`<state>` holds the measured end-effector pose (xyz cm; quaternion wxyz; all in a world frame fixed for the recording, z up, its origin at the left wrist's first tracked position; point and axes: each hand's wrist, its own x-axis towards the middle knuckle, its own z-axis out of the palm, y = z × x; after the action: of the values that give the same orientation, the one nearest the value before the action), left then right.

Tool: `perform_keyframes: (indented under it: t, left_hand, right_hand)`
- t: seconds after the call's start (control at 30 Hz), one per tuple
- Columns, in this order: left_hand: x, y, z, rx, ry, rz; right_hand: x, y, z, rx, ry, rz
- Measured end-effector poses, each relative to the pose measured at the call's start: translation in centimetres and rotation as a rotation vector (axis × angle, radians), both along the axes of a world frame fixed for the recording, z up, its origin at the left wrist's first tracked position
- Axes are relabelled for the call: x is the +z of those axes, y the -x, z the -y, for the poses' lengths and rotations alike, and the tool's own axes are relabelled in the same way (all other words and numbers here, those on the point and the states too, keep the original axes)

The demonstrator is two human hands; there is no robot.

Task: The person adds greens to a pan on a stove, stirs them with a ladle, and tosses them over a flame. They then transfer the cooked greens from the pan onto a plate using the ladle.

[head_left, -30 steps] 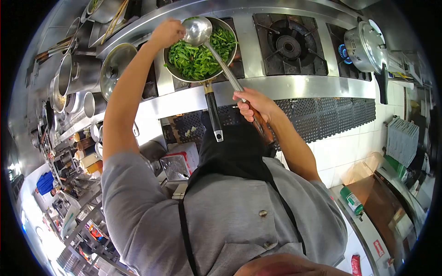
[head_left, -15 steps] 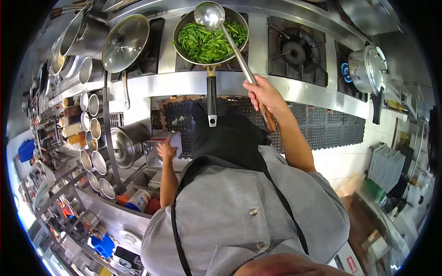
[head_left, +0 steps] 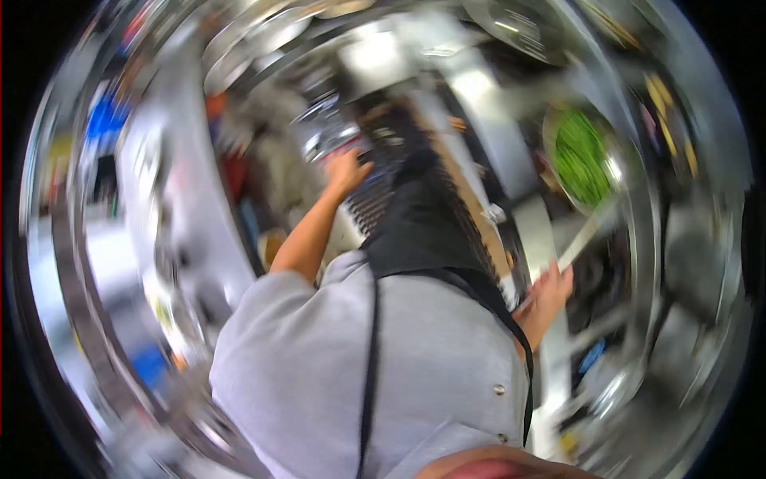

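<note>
Motion blur smears the head view. My right hand [head_left: 547,294] is closed round the long handle of a metal ladle [head_left: 589,231]. The ladle's bowl end reaches the right side of a pan [head_left: 550,132] of chopped green leafy vegetables [head_left: 582,156] on the stove. My left hand [head_left: 346,171] is stretched out low in front, at the near edge of a shiny, box-like container [head_left: 325,126]. Its thumb stands off to one side. Blur hides whether the fingers hold that edge or only lie beside it.
A steel counter [head_left: 187,168] runs along the left. Dark perforated floor matting [head_left: 375,199] lies below, between it and the stove front. A glass-lidded pan [head_left: 519,28] is at the top right. Blue items [head_left: 148,363] show at the lower left.
The view has swung round to the left, so the stove and the pan of greens now lie at the right. My left hand has come to the box-like container. My right hand keeps the ladle.
</note>
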<state>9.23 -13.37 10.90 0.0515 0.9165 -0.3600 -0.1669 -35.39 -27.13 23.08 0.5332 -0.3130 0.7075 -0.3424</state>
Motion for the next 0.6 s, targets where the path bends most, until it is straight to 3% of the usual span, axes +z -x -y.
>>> perform_keyframes:
  t: [0.13, 0.2, 0.23, 0.27, 0.33, 0.37, 0.4, 0.47, 0.57, 0.6]
  left_hand:
    - [3.6, -1.0, -10.5, 0.403, 0.271, 0.430]
    - [5.9, -1.4, -16.8, 0.666, 0.321, 0.583]
    - [6.7, -0.9, -20.3, 0.759, 0.433, 0.695]
    - [6.0, -0.8, -24.9, 0.872, 0.385, 0.848]
    - [7.5, 1.2, -33.2, 1.205, 0.423, 1.080]
    - [9.7, 2.5, -36.5, 1.378, 0.427, 1.225]
    - [13.4, 4.2, -39.7, 1.577, 0.498, 1.174]
    - [15.7, 6.7, -49.4, 1.633, 0.428, 1.748]
    - [23.9, 10.2, -59.3, 1.681, 0.273, 1.980]
    - [26.5, 10.5, -61.5, 1.647, 0.223, 1.909]
  right_hand:
    - [-2.4, 1.5, 1.2, 0.139, 0.118, -0.036]
    - [-2.6, 3.1, 3.5, 0.194, -0.162, 0.003]
    - [-5.4, 5.6, 4.4, 0.264, -0.066, -0.010]
    - [-8.7, 8.5, 5.6, 0.329, 0.030, -0.013]
    - [-9.7, 11.5, 9.0, 0.337, -0.269, 0.108]
    - [-9.6, 10.5, 9.4, 0.332, -0.282, 0.093]
    - [-9.4, 9.6, 9.7, 0.325, -0.271, 0.072]
    - [-8.6, 8.2, 10.0, 0.327, -0.260, 0.033]
    - [-8.4, 6.5, 10.8, 0.355, -0.258, 0.017]
    - [-8.3, 6.1, 10.9, 0.362, -0.260, 0.020]
